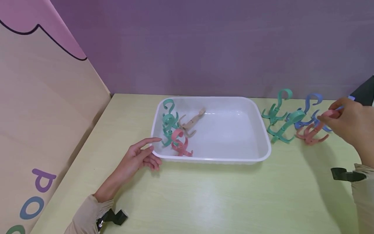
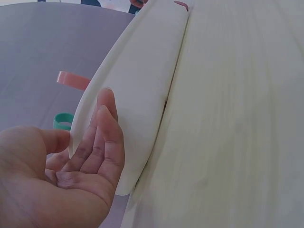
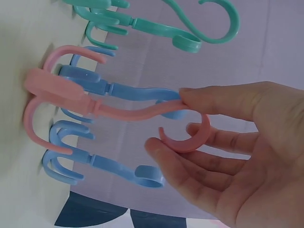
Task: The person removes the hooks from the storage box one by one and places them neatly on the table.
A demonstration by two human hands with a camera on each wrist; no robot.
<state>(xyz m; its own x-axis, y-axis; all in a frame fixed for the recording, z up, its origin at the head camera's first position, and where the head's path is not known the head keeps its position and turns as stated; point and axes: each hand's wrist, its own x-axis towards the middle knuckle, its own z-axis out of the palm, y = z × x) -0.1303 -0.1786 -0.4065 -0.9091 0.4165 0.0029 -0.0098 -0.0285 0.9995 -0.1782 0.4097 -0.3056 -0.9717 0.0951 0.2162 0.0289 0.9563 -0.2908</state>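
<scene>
My right hand (image 1: 350, 120) pinches the curled top of a pink multi-prong hook (image 3: 128, 112), its prongs pointing toward the table in the head view. Beside it stand two green hooks (image 1: 282, 128) and blue hooks (image 3: 118, 171). My left hand (image 1: 140, 156) holds the near left corner of a white tray (image 1: 210, 160), thumb at the rim and several fingers curled under it outside. Inside the tray's left end are green hooks (image 1: 169, 120), another pink hook (image 1: 181, 148) and a beige hook (image 1: 193, 123) lying on its side.
The pale wooden table (image 1: 190, 198) meets a purple panel (image 1: 204, 48) behind the tray. A beige panel with coloured letters (image 1: 43, 130) borders the left side. A dark object (image 1: 365, 91) stands at the far right, behind my right hand.
</scene>
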